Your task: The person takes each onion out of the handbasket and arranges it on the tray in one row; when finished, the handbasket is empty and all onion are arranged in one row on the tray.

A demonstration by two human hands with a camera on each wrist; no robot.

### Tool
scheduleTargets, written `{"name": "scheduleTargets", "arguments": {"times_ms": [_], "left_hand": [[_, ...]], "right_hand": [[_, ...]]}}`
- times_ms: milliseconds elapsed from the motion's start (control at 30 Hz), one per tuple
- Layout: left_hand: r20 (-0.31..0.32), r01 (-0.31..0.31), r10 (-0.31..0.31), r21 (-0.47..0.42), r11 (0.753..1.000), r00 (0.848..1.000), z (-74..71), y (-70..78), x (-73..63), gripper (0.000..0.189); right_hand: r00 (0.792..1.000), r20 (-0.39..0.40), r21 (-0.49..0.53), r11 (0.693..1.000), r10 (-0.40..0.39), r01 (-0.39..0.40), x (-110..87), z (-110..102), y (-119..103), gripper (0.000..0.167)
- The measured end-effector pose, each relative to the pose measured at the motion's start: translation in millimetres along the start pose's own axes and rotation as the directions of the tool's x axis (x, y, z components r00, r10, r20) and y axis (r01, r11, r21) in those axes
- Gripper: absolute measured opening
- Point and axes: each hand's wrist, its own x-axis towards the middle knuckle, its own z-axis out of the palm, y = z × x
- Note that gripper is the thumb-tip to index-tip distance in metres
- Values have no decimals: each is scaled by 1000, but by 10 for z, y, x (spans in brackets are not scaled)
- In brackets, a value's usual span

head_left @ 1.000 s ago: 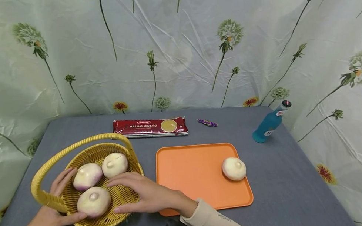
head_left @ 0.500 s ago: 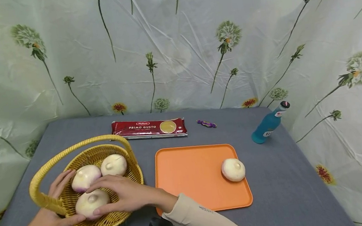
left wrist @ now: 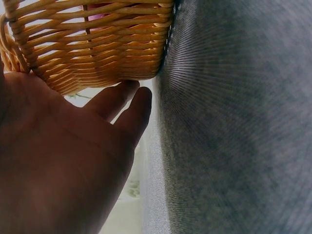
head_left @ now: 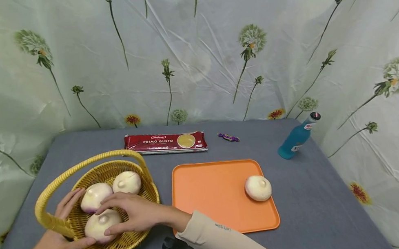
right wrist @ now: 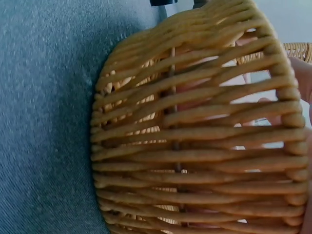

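Note:
A yellow wicker basket [head_left: 138, 238] with a tall arched handle stands at the left of the table, three white-and-purple turnips inside. My left hand [head_left: 54, 243] holds the basket's left side, its thumb over the rim by the front turnip [head_left: 98, 228]. In the left wrist view, that hand's palm [left wrist: 63, 156] lies along the wicker wall. Reaching over the right rim, my right hand [head_left: 139, 211] grips the front turnip between thumb and fingers. Behind it lie the left turnip [head_left: 94, 194] and the back turnip [head_left: 127, 182]. The right wrist view mostly shows the basket's wall [right wrist: 219, 161].
An orange tray [head_left: 211, 197] lies right of the basket, with another turnip [head_left: 258, 188] at its right side. Farther back are a red Primo Gusto pasta packet [head_left: 166, 142] and a purple wrapped candy [head_left: 228, 137]. A blue bottle [head_left: 297, 138] stands at the back right.
My right hand has moved left and closed around the front turnip, where it was apart a second ago. My left hand stays on the basket.

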Motion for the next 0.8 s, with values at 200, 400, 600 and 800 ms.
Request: {"name": "scheduleTargets", "arguments": {"times_ms": [200, 400, 600, 800], "left_hand": [[4, 9, -9, -2, 1000, 1000, 23, 1, -28, 121], [19, 32, -32, -7, 999, 999, -1, 13, -6, 122], [19, 32, -32, -7, 999, 999, -10, 19, -1, 123], [14, 27, -27, -10, 1000, 1000, -15, 6, 8, 123]], "right_hand": [[1000, 28, -9, 1000, -6, 7, 9, 47, 5, 48], [999, 26, -40, 999, -18, 19, 29, 62, -5, 50], [999, 30, -54, 998, -31, 33, 42, 72, -16, 50], [1000, 29, -93, 996, 10, -7, 47, 76, -29, 51]]}}
